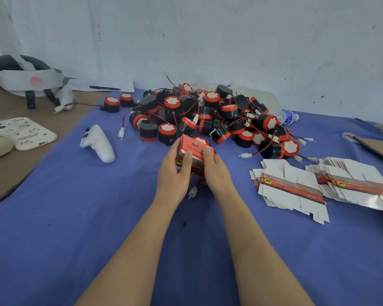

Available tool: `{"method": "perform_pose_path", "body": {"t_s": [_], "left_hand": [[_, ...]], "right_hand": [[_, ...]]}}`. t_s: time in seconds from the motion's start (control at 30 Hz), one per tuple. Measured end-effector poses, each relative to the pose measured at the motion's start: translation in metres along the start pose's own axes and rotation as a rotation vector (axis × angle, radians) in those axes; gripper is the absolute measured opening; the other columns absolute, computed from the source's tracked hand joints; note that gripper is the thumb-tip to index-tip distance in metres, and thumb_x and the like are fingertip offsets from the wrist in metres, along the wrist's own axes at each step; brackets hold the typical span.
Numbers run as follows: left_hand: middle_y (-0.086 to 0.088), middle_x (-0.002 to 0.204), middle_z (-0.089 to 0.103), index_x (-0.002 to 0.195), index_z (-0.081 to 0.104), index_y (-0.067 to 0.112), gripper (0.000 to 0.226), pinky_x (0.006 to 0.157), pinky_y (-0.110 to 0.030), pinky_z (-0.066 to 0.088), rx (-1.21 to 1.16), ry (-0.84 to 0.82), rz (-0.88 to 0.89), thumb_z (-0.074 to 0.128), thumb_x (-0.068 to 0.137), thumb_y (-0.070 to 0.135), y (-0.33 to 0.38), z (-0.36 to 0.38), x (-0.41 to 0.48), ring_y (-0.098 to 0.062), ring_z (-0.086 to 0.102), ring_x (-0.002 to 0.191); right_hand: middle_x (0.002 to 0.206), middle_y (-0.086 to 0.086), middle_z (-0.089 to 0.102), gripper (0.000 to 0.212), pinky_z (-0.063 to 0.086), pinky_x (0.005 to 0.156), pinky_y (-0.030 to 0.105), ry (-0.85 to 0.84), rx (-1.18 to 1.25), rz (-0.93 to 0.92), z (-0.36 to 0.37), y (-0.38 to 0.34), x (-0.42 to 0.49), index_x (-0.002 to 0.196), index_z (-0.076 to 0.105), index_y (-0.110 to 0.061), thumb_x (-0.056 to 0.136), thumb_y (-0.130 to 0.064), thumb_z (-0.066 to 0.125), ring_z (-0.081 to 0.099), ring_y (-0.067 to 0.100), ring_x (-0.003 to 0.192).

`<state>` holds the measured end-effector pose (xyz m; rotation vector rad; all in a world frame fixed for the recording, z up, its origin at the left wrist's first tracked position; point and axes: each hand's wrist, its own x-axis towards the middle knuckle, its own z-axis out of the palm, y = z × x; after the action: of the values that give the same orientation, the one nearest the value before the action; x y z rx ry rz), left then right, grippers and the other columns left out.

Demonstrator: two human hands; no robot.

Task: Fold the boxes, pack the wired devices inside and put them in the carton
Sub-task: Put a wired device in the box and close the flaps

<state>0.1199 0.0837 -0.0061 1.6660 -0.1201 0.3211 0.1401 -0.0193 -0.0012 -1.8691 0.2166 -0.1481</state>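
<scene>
A folded red box [194,149] sits between both hands above the blue cloth [75,217]. My left hand [175,173] grips its left side with the thumb on the top flap. My right hand [215,171] grips its right side, thumb also on the flap. A white plug [192,192] hangs out below the box between my wrists. Behind the box lies a heap of black-and-red wired devices [208,115]. Flat unfolded boxes [292,186] lie stacked at the right, with a second stack [358,184] beside them.
A white controller [98,143] lies left of the heap. At far left are a phone [22,132] and a helmet [24,78] on the bare table. A water bottle [289,117] lies behind the heap. A cardboard edge [376,149] shows at far right.
</scene>
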Motion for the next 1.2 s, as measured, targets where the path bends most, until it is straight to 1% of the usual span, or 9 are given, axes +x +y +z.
{"method": "perform_pose_path", "body": {"t_s": [0.13, 0.27, 0.47, 0.63, 0.77, 0.87, 0.97, 1.1, 1.2], "left_hand": [[-0.003, 0.134, 0.053, 0.141, 0.041, 0.027, 0.043, 0.091, -0.046, 0.054, -0.064, 0.069, -0.095, 0.045, 0.099, 0.02, 0.001, 0.0, 0.003, -0.024, 0.056, 0.117], [-0.002, 0.115, 0.061, 0.12, 0.048, 0.034, 0.029, 0.086, -0.046, 0.055, -0.171, 0.168, -0.248, 0.037, 0.098, 0.018, 0.001, -0.001, 0.005, -0.022, 0.063, 0.1], [0.006, 0.1, 0.07, 0.127, 0.052, 0.035, 0.042, 0.08, -0.037, 0.057, -0.322, -0.011, -0.285, 0.037, 0.094, 0.014, 0.012, -0.002, 0.007, -0.02, 0.066, 0.095], [-0.004, 0.142, 0.048, 0.147, 0.028, 0.032, 0.044, 0.103, -0.042, 0.046, -0.124, -0.029, -0.162, 0.031, 0.104, 0.036, 0.007, 0.0, 0.002, -0.022, 0.051, 0.126], [-0.002, 0.138, 0.049, 0.152, 0.008, 0.027, 0.056, 0.1, -0.041, 0.047, -0.18, 0.074, -0.177, 0.036, 0.103, 0.032, 0.002, 0.0, 0.003, -0.023, 0.053, 0.122], [-0.007, 0.132, 0.055, 0.139, 0.028, 0.024, 0.044, 0.096, -0.046, 0.051, -0.345, 0.109, -0.289, 0.045, 0.1, 0.035, 0.003, 0.001, 0.003, -0.025, 0.06, 0.114], [-0.012, 0.118, 0.064, 0.119, 0.047, 0.016, 0.03, 0.089, -0.043, 0.056, -0.449, 0.154, -0.331, 0.05, 0.098, 0.036, 0.002, 0.002, 0.002, -0.025, 0.067, 0.102], [-0.004, 0.114, 0.066, 0.121, 0.058, 0.014, 0.036, 0.094, -0.042, 0.052, -0.239, 0.227, -0.22, 0.037, 0.102, 0.037, 0.002, 0.002, 0.002, -0.021, 0.063, 0.107], [-0.002, 0.128, 0.059, 0.138, 0.047, 0.018, 0.042, 0.1, -0.037, 0.046, -0.174, 0.246, -0.185, 0.029, 0.104, 0.036, 0.002, 0.001, 0.005, -0.015, 0.056, 0.116]], "right_hand": [[0.12, 0.0, 0.059, 0.052, 0.052, 0.084, 0.034, -0.003, -0.007, -0.065, 0.001, 0.001, -0.002, 0.137, 0.044, -0.021, 0.097, -0.053, 0.038, 0.059, 0.017, 0.1], [0.103, -0.013, 0.057, 0.058, 0.045, 0.065, 0.017, -0.045, -0.035, -0.126, 0.008, 0.0, -0.008, 0.133, 0.041, -0.022, 0.087, -0.054, 0.057, 0.058, 0.003, 0.087], [0.105, -0.008, 0.057, 0.056, 0.055, 0.084, 0.036, -0.048, 0.175, -0.02, 0.005, -0.001, -0.004, 0.118, 0.036, -0.022, 0.081, -0.045, 0.071, 0.063, 0.016, 0.096], [0.107, -0.008, 0.057, 0.071, 0.058, 0.074, 0.03, -0.124, 0.293, -0.055, 0.001, -0.002, -0.005, 0.139, 0.029, -0.02, 0.084, -0.033, 0.072, 0.066, 0.015, 0.094], [0.1, -0.02, 0.052, 0.069, 0.054, 0.065, 0.016, -0.089, 0.263, -0.164, 0.008, -0.004, -0.009, 0.137, 0.028, -0.026, 0.085, -0.027, 0.072, 0.063, -0.007, 0.078], [0.103, -0.015, 0.057, 0.057, 0.056, 0.083, 0.027, -0.065, 0.309, -0.172, 0.009, -0.004, -0.01, 0.13, 0.033, -0.026, 0.087, -0.027, 0.069, 0.063, 0.004, 0.093], [0.101, -0.012, 0.058, 0.056, 0.056, 0.084, 0.032, -0.066, 0.307, -0.133, 0.011, -0.003, -0.011, 0.129, 0.033, -0.021, 0.087, -0.034, 0.067, 0.063, 0.011, 0.096], [0.099, -0.012, 0.058, 0.057, 0.054, 0.081, 0.03, -0.051, 0.25, -0.084, 0.018, -0.002, -0.012, 0.119, 0.031, -0.022, 0.082, -0.04, 0.072, 0.061, 0.006, 0.091], [0.1, -0.01, 0.059, 0.059, 0.055, 0.071, 0.022, -0.071, 0.201, -0.073, 0.021, -0.003, -0.015, 0.116, 0.03, -0.024, 0.08, -0.045, 0.072, 0.064, 0.0, 0.079]]}}
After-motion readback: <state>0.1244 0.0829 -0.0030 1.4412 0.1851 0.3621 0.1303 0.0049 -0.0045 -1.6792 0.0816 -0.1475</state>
